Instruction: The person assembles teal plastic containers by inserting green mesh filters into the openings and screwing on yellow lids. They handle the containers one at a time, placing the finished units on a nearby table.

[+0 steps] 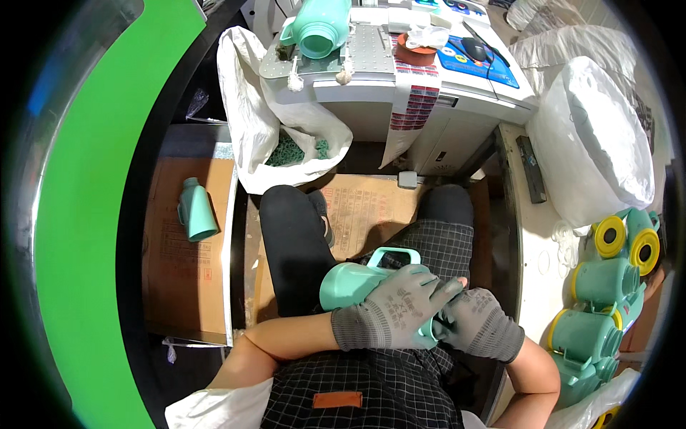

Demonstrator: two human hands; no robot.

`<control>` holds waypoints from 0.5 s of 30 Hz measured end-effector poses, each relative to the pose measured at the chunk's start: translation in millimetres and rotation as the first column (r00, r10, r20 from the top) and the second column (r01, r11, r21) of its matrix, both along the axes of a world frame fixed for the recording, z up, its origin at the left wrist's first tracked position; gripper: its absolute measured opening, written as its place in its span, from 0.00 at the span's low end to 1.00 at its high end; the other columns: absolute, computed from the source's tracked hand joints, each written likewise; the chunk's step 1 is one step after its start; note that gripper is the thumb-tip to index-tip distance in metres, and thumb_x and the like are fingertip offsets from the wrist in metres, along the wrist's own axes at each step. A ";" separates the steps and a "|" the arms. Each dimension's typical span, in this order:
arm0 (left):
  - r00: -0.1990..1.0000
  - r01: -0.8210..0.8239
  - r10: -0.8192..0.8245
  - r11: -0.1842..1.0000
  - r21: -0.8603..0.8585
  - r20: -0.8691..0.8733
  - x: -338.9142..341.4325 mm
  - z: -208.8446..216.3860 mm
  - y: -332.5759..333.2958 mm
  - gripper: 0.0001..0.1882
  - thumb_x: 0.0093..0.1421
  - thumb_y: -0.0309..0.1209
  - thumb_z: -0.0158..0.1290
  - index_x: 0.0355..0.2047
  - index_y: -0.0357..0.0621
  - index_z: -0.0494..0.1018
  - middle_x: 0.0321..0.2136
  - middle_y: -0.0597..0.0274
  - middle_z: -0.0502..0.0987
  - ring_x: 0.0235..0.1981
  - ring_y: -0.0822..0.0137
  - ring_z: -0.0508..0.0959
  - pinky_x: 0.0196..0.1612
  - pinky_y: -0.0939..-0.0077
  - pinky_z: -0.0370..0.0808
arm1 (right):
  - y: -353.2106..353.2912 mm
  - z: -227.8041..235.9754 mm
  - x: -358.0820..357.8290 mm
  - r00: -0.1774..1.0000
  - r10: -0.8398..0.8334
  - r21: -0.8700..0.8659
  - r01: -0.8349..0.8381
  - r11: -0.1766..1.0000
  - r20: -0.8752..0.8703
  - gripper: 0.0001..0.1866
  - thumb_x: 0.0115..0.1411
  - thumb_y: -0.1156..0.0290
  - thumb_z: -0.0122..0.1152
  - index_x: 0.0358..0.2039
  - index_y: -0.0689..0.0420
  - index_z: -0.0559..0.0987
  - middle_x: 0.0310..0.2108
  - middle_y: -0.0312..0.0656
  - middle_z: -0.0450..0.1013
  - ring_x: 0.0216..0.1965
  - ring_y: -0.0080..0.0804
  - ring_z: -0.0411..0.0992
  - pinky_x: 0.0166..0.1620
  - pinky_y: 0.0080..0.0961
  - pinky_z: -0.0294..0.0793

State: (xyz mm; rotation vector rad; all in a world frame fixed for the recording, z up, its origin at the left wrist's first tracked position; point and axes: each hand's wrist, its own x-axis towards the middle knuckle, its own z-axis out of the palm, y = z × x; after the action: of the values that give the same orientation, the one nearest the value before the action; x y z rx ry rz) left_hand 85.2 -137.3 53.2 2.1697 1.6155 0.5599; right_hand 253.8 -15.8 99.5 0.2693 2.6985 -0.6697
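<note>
A mint-green plastic jug-shaped shell with a loop handle [343, 286] lies on its side across my lap. My left hand [400, 304], in a grey knit glove, is wrapped over its body just below the handle. At the shell's right end, my right hand [475, 322], gloved the same way, is closed against the rim. Its fingers are curled in, and whatever they may hold is hidden. The fingertips of both hands meet there, with a bit of bare fingertip showing.
A similar green shell [199, 211] lies in a cardboard-lined tray at left; another [319, 32] rests on the machine's perforated plate [368, 53] ahead. A white sack [246, 143] holds green scraps. At right, green shells with yellow rings [597, 336] crowd the bench near a large plastic bag [597, 143].
</note>
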 end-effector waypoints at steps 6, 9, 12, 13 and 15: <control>0.891 -0.323 0.315 0.946 -0.029 0.328 -62.8 -4.4 -6.7 0.48 0.46 0.49 0.73 0.63 0.41 0.68 0.44 0.52 0.81 0.45 0.54 0.83 0.50 0.58 0.80 | -10.1 10.3 10.4 0.812 -0.013 0.220 0.173 0.960 -0.583 0.17 0.50 0.65 0.69 0.41 0.53 0.81 0.27 0.36 0.74 0.28 0.39 0.74 0.33 0.33 0.71; 0.731 -0.304 0.271 0.951 -0.056 0.626 -91.9 -5.4 -19.4 0.50 0.46 0.49 0.75 0.64 0.40 0.66 0.46 0.53 0.81 0.45 0.57 0.83 0.51 0.61 0.80 | -5.7 12.6 37.7 0.332 -0.334 -0.064 0.619 0.783 -0.882 0.16 0.63 0.66 0.60 0.46 0.63 0.80 0.36 0.48 0.78 0.33 0.37 0.75 0.35 0.30 0.73; 0.945 -0.220 0.208 0.975 0.022 0.251 -60.1 1.7 -31.8 0.51 0.47 0.59 0.71 0.65 0.44 0.66 0.49 0.55 0.79 0.50 0.56 0.80 0.57 0.55 0.75 | 9.2 -26.2 -52.9 -0.087 -0.415 -0.398 0.511 0.762 -0.906 0.19 0.66 0.67 0.57 0.51 0.68 0.79 0.46 0.53 0.77 0.42 0.41 0.78 0.44 0.35 0.81; 0.953 -0.245 0.224 0.966 0.085 0.203 -52.6 -4.0 -34.6 0.52 0.47 0.63 0.68 0.66 0.48 0.66 0.50 0.55 0.78 0.53 0.53 0.78 0.58 0.52 0.74 | 8.2 -26.1 -91.2 -0.038 -0.509 -0.475 0.427 0.770 -0.860 0.19 0.65 0.71 0.58 0.54 0.67 0.79 0.49 0.54 0.76 0.45 0.43 0.78 0.48 0.36 0.81; 0.937 -0.297 0.272 0.951 0.089 0.218 -54.9 -8.3 -40.7 0.54 0.46 0.63 0.69 0.67 0.49 0.66 0.52 0.55 0.77 0.54 0.53 0.78 0.59 0.51 0.74 | 26.8 -35.8 -160.8 0.193 -0.409 -0.335 0.326 0.884 -0.892 0.23 0.62 0.77 0.63 0.58 0.65 0.78 0.54 0.53 0.76 0.52 0.41 0.79 0.54 0.35 0.80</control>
State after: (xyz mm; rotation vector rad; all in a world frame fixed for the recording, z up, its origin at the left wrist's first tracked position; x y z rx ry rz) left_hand 30.2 -178.0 44.9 1.8933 1.8331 0.9567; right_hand 93.0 11.0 63.7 0.7298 3.8002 -1.4775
